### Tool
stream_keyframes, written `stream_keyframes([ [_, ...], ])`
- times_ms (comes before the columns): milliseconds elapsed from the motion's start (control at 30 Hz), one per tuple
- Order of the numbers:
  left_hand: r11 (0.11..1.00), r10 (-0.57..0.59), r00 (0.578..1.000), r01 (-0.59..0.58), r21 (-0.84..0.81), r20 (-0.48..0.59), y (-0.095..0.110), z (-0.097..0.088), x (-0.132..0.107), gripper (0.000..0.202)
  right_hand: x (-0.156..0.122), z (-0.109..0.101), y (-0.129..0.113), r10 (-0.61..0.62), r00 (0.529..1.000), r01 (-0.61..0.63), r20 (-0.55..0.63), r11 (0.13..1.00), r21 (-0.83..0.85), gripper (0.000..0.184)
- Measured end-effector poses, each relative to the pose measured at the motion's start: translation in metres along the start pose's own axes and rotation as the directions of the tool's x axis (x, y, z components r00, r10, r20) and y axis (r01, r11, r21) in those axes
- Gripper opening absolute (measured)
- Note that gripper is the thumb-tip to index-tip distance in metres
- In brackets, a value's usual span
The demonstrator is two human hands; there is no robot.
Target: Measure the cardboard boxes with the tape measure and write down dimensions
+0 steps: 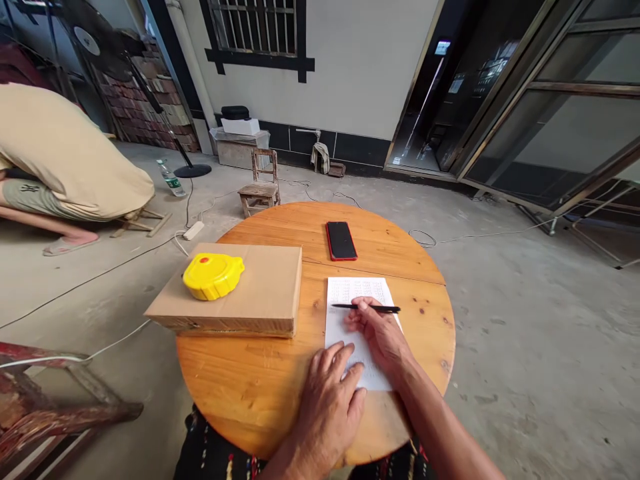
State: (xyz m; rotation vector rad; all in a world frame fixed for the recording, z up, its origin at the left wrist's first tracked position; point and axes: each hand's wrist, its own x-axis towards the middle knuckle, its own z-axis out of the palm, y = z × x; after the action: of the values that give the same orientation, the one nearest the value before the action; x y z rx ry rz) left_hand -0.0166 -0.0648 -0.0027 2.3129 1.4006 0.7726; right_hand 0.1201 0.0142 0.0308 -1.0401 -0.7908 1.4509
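A black pen (389, 309) is gripped in my right hand (383, 337), closed around it over a sheet of paper (367, 377). The pen lies nearly level, its tip pointing left. Rows of small marks cover the sheet's upper part, too small to read. My left hand (333, 393) rests flat with fingers spread, its fingertips on the paper's left edge and the palm over the table. Beyond the paper lies a smartphone (342, 241) with a red edge and a dark screen. To the left, a yellow tape measure (213, 275) sits on a closed cardboard box (270, 280).
The round wooden table (240, 380) carries everything. A small wooden chair (260, 187) stands behind it. At left, a person in a beige shirt (65, 153) bends forward on a low stool, near a water bottle (171, 179) and a standing fan (193, 171). Cables cross the floor.
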Motion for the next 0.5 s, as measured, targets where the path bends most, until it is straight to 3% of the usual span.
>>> stream_keyframes([
  [133,1.0,0.0,1.0,0.0,-0.032,-0.009,-0.001,0.002,-0.001,0.033,-0.005,-0.016,-0.008,-0.02,0.998,0.018,-0.052,0.999,-0.047,0.033],
  [233,0.999,-0.007,1.0,0.006,-0.046,-0.01,-0.003,0.004,-0.002,0.035,-0.033,-0.039,-0.013,-0.076,0.989,0.07,-0.127,0.996,-0.048,0.028],
  [333,0.999,0.0,1.0,-0.001,-0.037,-0.01,-0.003,0.006,-0.003,0.035,-0.064,-0.057,-0.009,-0.044,0.976,0.041,-0.211,0.999,-0.018,0.025],
  [500,0.999,0.045,0.999,-0.045,0.01,-0.023,-0.004,0.006,-0.004,0.033,-0.09,-0.063,0.004,0.008,0.975,-0.004,-0.222,1.0,0.017,0.032],
])
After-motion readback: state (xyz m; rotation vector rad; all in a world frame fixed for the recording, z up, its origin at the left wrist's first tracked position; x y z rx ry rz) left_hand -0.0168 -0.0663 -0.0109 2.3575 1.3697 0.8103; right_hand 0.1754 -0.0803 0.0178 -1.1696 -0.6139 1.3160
